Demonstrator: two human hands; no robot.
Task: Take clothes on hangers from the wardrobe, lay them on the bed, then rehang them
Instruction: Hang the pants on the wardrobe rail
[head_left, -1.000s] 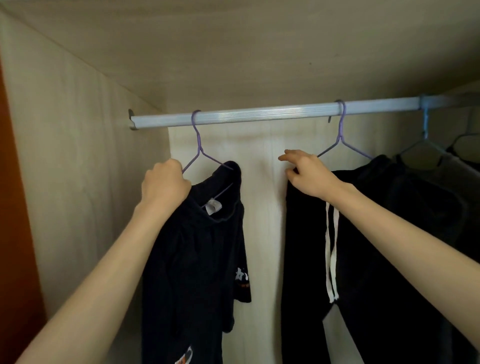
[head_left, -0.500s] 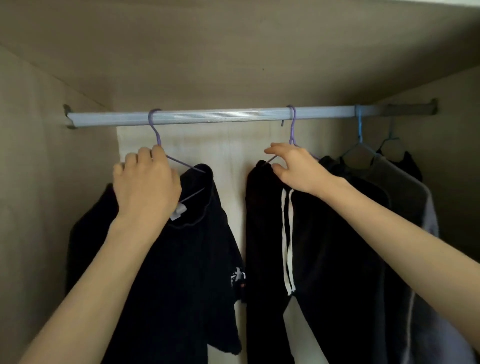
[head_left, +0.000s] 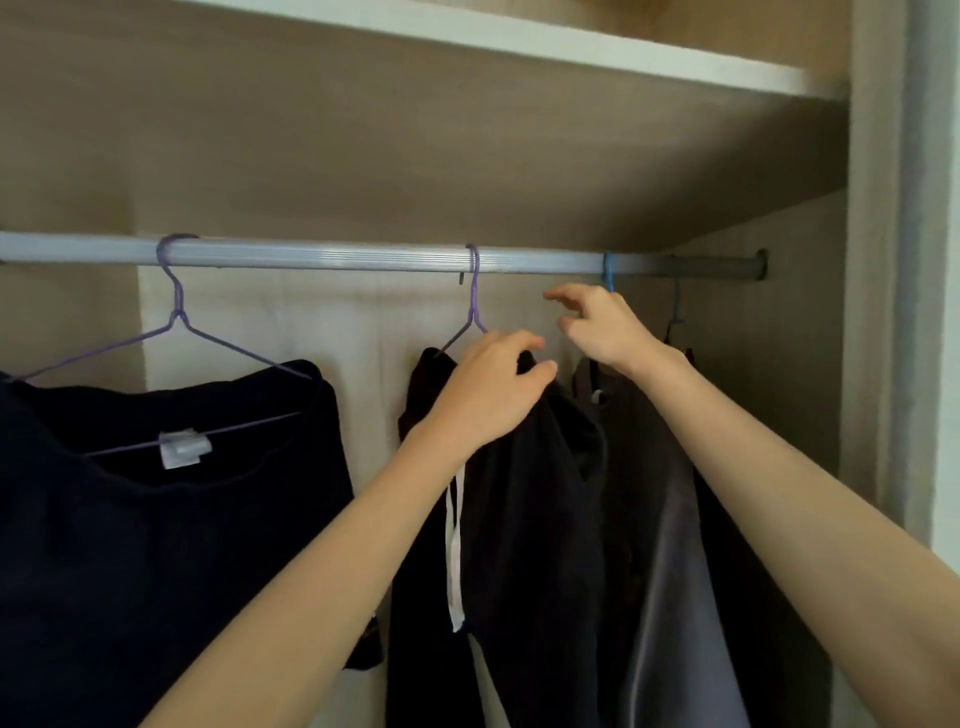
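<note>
**Clothes on hangers are pictured inside a wardrobe** (head_left: 878, 312), hung from a ribbed metal rail (head_left: 332, 257) beneath a pale shelf (head_left: 519, 41). At the left of the rail, a dark T-shirt (head_left: 156, 545) is carried on a purple wire hanger (head_left: 176, 312), with its white neck label (head_left: 184, 449) turned to the camera. Near the middle, a black garment (head_left: 535, 519) with a white drawstring (head_left: 454, 545) is draped on a second purple hanger (head_left: 472, 306).

The left hand (head_left: 488, 395) is clasped over the top of this black garment. Its fingers are curled across the cloth and the thumb is pressed in from the right, just below the hanger's neck.

The right hand (head_left: 602, 327) is raised just under the rail, beside the hook of a blue hanger (head_left: 608, 273). Its fingers are loosely curled and spread, and nothing is seen held in them. Whether the blue hanger is touched cannot be told, as its neck is hidden behind the hand.

A grey garment (head_left: 665, 519) is hung below that blue hanger, pressed against the black garment. Further right, a fourth hanger (head_left: 675, 306) is hooked on the rail above a dark piece (head_left: 727, 545), close to the wardrobe's side panel. All four garments are seen hanging from the rail.
</note>
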